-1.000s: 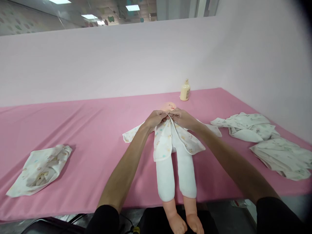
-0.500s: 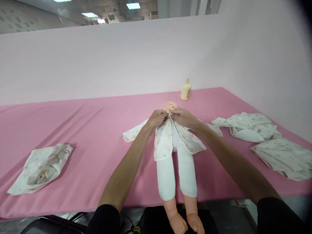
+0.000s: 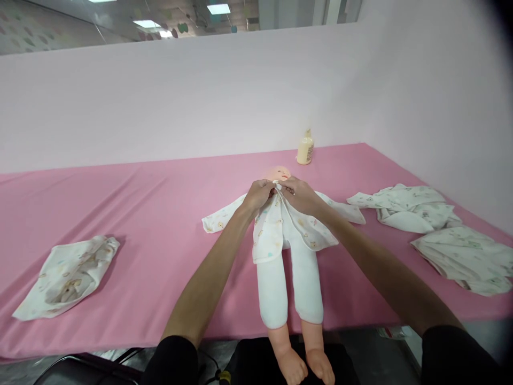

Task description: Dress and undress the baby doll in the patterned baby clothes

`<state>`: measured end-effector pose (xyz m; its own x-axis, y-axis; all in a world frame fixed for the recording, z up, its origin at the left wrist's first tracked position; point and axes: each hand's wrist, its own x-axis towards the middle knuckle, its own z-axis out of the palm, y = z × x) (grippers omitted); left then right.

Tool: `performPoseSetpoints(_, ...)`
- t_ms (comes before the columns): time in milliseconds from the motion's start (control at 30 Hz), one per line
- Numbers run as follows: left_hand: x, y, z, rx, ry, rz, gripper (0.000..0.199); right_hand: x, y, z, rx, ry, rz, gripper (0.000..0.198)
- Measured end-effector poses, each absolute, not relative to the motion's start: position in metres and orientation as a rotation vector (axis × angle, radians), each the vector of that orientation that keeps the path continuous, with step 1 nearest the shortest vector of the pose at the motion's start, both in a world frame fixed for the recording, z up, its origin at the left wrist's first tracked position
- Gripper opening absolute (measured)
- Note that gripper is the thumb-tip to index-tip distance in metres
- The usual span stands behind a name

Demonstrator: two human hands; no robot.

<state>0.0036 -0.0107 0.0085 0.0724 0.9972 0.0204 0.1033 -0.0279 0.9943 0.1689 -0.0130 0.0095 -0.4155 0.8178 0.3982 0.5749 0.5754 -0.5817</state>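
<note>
A baby doll (image 3: 305,283) lies on its back, its feet hanging past the near edge of the table. It wears a white printed baby jacket (image 3: 268,235), fastened at no visible point below the neck, so the front flaps spread apart over the white body. At the collar, my left hand (image 3: 260,193) pinches one edge of the jacket. My right hand (image 3: 297,193) grips the opposite edge right beside it, fingers closed. The fingertips hide the exact spot where the two edges meet. Both jacket sleeves stretch out sideways, and most of the doll's head shows beyond my hands.
A pink-covered table (image 3: 160,256) runs up to a white wall. Behind the doll's head stands a cream pump bottle (image 3: 305,148). Folded printed cloth (image 3: 66,278) lies at left; crumpled white clothes (image 3: 412,208) and another folded pile (image 3: 467,256) lie at right.
My right hand has shifted slightly at the collar, its fingers changing position. The doll and the other things stay where they were.
</note>
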Motion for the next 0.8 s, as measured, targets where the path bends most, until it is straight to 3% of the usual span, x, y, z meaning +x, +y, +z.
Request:
performPoseSetpoints(633, -0.001, -0.016, 0.013, 1.463, 1.228, 1.04, 0.017, 0.175, -0.016, 0.013, -1.068, -2.069, 0.698, 0.023)
performPoseSetpoints(733, 0.0, -0.031, 0.019, 1.619, 1.409, 0.937, 0.017, 0.177, -0.027, 0.014, -1.229, -1.976, 0.677, 0.034)
performPoseSetpoints(800, 0.001, -0.045, 0.021, 1.774, 1.532, 0.891, 0.03, 0.178, -0.037, 0.016, -1.326, -1.991, 0.65, 0.042)
